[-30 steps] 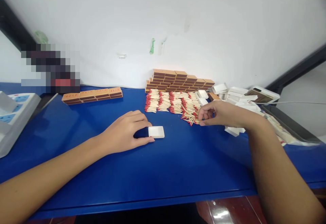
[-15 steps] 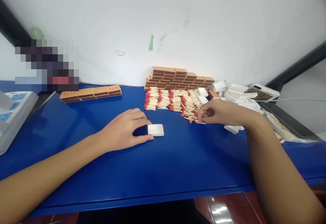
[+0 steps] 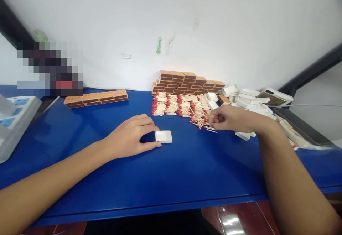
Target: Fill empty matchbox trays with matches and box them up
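My left hand [image 3: 136, 135] rests on the table, its thumb and fingers closed round the left end of a small white matchbox tray [image 3: 164, 136]. The tray lies open side up, and its visible inside shows no matches. My right hand [image 3: 220, 117] is at the right edge of a spread of red-tipped matches [image 3: 184, 105]. Its fingers are curled together at the match sticks; what lies between them is hidden. A few loose matches [image 3: 211, 129] lie just in front of those fingertips.
Brown matchboxes [image 3: 187, 82] are stacked against the wall behind the matches. A row of matchboxes [image 3: 97, 98] stands at the back left. White trays [image 3: 248, 98] lie heaped on the right, near a phone [image 3: 275, 97] and a dark container [image 3: 301, 126]. A power strip [image 3: 18, 121] sits far left.
My right hand has shifted very slightly right, and loose matches now show more plainly in front of its fingers. My left hand and the tray have hardly moved.
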`<state>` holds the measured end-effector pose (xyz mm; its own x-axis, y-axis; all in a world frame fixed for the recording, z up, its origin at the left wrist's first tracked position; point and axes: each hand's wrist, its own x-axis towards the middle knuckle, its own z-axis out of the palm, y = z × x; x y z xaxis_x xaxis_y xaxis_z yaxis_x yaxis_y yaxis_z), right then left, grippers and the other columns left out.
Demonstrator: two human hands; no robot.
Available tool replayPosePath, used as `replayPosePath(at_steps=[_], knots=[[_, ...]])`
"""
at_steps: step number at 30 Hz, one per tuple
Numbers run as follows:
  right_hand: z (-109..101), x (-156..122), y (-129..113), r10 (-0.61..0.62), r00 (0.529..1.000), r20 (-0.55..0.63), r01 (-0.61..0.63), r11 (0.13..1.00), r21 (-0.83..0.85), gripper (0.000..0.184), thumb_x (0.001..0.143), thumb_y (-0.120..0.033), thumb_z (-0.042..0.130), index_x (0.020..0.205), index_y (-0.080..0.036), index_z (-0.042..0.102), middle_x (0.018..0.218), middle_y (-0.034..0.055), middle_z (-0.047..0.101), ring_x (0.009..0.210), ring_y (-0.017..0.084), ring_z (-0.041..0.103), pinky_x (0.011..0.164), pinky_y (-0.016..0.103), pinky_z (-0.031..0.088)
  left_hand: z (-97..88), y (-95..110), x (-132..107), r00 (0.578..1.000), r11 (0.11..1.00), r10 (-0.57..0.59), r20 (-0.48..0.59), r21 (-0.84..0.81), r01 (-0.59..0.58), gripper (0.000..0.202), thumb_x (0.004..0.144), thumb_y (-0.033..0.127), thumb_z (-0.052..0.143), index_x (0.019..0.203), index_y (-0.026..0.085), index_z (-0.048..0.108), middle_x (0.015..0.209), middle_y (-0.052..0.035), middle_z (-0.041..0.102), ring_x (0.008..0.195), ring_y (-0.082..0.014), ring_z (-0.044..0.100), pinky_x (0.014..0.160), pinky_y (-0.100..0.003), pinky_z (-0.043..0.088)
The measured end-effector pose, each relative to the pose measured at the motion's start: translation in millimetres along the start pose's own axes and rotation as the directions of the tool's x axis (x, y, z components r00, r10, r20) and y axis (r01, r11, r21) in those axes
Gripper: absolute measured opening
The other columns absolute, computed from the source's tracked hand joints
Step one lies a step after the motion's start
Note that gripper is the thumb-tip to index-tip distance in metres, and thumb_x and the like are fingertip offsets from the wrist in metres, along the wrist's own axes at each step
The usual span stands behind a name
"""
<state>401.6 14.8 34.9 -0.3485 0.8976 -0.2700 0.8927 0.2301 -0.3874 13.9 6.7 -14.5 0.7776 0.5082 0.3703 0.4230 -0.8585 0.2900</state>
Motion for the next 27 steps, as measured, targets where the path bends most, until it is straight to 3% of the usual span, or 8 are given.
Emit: replayPosePath(at_steps=[6, 14, 19, 27], knots=[[4.5, 0.1, -27.9, -0.1, 0.978, -0.181, 0.126, 0.982, 0.14, 0.024, 0.09, -0.048, 0.071, 0.088, -0.023, 0.072, 0.084, 0.0036, 0.077, 0.077, 0.019, 0.068, 0.068, 0.03, 0.051, 0.9, 4.5, 0.1, 0.999, 1.0, 0.028, -0.045, 0.005, -0.028, 0.03, 0.1, 0.042, 0.075, 0.117, 0.018, 0.077, 0.107, -0.009, 0.077, 0.099, -0.0241, 0.069, 0.09, -0.04, 0.057], [42.2, 6.0, -86.1, -0.299, 0.913, -0.278, 0.381, 0.87, 0.314, 0.022, 0.098, -0.043, 0.072, 0.102, -0.023, 0.079, 0.083, 0.0017, 0.073, 0.066, 0.014, 0.057, 0.06, 0.028, 0.046, -0.6, 11.4, 1.3, 0.976, 0.981, 0.168, -0.137, 0.122, -0.151, 0.029, 0.102, 0.043, 0.073, 0.115, 0.017, 0.075, 0.103, -0.009, 0.077, 0.095, -0.0235, 0.07, 0.087, -0.039, 0.055], [52.4, 6.9, -97.8, -0.351, 0.891, -0.288, 0.427, 0.862, 0.274, 0.017, 0.098, -0.036, 0.073, 0.103, -0.022, 0.081, 0.077, -0.0001, 0.071, 0.063, 0.013, 0.055, 0.057, 0.027, 0.041, -0.6, 11.4, 1.7, 0.975, 0.976, 0.18, -0.133, 0.146, -0.16, 0.032, 0.102, 0.045, 0.072, 0.115, 0.016, 0.075, 0.101, -0.0086, 0.076, 0.093, -0.0229, 0.069, 0.084, -0.038, 0.055], [68.9, 11.5, -102.8, -0.457, 0.817, -0.351, 0.54, 0.82, 0.191, 0.007, 0.097, -0.019, 0.074, 0.097, -0.022, 0.08, 0.079, -0.0024, 0.075, 0.061, 0.01, 0.056, 0.059, 0.025, 0.041, 0.1, 13.1, 2.5, 0.97, 0.973, 0.202, -0.138, 0.145, -0.182, 0.03, 0.102, 0.043, 0.073, 0.113, 0.015, 0.074, 0.102, -0.0088, 0.077, 0.092, -0.0229, 0.069, 0.083, -0.039, 0.055]])
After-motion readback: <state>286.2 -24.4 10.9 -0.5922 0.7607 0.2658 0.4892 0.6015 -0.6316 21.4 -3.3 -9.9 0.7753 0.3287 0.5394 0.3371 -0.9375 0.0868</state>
